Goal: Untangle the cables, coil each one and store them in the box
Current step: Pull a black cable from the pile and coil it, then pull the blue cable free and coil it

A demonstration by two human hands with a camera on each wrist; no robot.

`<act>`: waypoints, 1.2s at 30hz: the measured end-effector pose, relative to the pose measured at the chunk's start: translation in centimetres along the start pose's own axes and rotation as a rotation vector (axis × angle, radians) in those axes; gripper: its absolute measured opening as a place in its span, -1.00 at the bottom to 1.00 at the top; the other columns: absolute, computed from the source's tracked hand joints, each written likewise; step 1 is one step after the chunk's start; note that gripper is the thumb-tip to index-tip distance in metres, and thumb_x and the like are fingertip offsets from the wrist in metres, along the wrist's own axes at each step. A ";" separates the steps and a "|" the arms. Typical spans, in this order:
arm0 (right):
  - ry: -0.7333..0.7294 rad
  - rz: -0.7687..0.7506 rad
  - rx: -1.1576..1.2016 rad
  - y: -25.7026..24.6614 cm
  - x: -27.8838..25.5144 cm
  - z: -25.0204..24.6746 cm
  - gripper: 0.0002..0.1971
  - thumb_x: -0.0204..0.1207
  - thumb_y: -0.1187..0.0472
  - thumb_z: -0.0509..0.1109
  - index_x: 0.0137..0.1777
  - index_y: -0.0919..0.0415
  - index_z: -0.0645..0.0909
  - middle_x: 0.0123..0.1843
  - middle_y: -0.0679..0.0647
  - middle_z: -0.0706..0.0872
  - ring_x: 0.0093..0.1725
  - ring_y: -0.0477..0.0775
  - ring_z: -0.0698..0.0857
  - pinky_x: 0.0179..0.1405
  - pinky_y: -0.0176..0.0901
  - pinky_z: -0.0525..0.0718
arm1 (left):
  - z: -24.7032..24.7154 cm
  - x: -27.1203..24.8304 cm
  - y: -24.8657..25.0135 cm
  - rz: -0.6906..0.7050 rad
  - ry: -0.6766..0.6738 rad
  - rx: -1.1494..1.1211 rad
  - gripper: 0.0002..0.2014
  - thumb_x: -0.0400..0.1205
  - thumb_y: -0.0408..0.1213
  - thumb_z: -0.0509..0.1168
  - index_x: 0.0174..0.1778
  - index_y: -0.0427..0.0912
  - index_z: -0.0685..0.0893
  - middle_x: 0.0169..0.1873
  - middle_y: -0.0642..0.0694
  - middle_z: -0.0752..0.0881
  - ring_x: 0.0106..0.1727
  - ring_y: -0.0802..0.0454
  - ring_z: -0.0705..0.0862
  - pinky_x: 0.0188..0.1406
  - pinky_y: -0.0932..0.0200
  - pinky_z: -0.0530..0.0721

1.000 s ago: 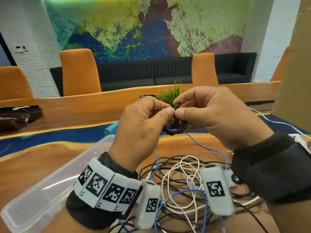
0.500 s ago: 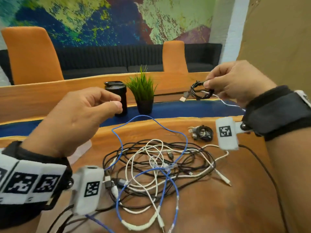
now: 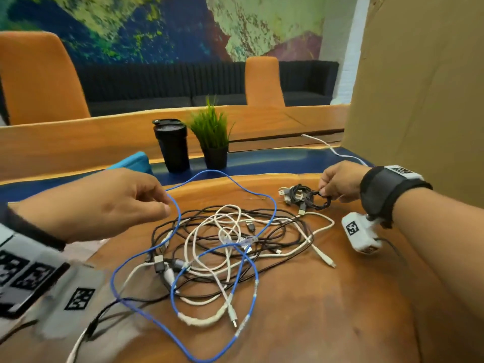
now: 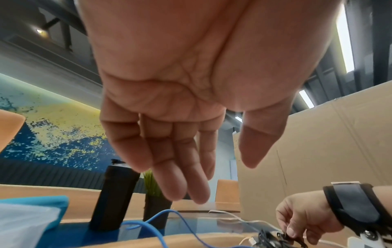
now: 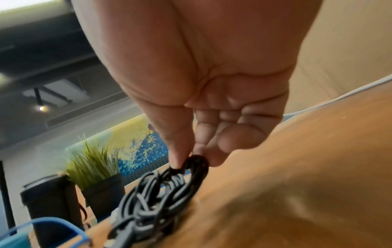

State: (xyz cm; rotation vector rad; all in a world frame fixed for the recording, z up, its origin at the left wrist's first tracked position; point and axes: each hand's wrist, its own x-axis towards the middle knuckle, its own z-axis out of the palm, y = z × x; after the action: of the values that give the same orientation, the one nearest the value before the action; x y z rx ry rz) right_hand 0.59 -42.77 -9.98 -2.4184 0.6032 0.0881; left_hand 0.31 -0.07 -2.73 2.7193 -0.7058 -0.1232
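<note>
A tangle of black, white and blue cables [image 3: 230,247] lies on the wooden table [image 3: 327,310]. My right hand [image 3: 323,192] pinches the edge of a coiled black cable [image 3: 318,204] between thumb and forefinger; the coil rests on the table against another small coil [image 3: 294,193]. The right wrist view shows the same pinch of my right hand [image 5: 188,159] on the coiled black cable [image 5: 161,189]. My left hand [image 3: 162,203] hovers with relaxed fingers beside a raised loop of the blue cable [image 3: 180,213], holding nothing. A pale translucent box [image 4: 21,224] shows at the left.
A black tumbler [image 3: 172,148] and a small potted plant [image 3: 212,137] stand behind the tangle. A tall cardboard sheet [image 3: 419,100] rises at the right, with a white cable [image 3: 332,148] running past it. A teal object [image 3: 133,161] lies beyond my left hand.
Both hands held the black coil together a second ago. The left hand let go and dropped towards the blue loop; the right hand carried the coil right and down onto the table beside the other coil.
</note>
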 end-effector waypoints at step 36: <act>0.213 -0.844 0.355 -17.9 -12.2 0.8 -0.95 0.59 0.30 0.44 -0.10 0.22 0.72 -0.28 0.27 0.75 -0.25 0.17 0.79 -0.12 0.08 0.83 | -0.7 -3.8 -2.5 0.092 0.295 0.274 -0.64 0.63 0.03 0.14 -0.01 -0.13 0.74 -0.08 -0.19 0.70 -0.03 -0.25 0.67 -0.01 -0.14 0.64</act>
State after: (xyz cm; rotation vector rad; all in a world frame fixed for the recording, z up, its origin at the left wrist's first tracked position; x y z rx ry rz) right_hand -2.29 -25.00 2.16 -2.1496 -0.3268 -0.5809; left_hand -1.78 4.09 -2.91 2.8629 -0.8060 0.4166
